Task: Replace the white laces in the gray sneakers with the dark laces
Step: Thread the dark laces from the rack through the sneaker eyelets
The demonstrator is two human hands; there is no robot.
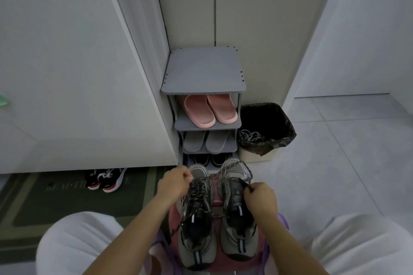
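Observation:
Two gray sneakers stand side by side on a pink stool between my knees. The left sneaker (196, 214) is threaded with a dark speckled lace. The right sneaker (238, 212) has a dark lace (232, 168) looping loosely over its toe. My left hand (176, 183) pinches one end of that lace above the left sneaker's toe. My right hand (260, 198) grips the other end beside the right sneaker's eyelets. The lace runs taut between both hands. White laces (251, 136) lie in the bin.
A gray shoe rack (203, 87) with pink and gray slippers stands ahead against the wall. The lined bin (266, 127) sits to its right. Black and red sneakers (105, 179) rest on a green mat (55, 203) at left. Pale floor tiles (335, 163) spread to the right.

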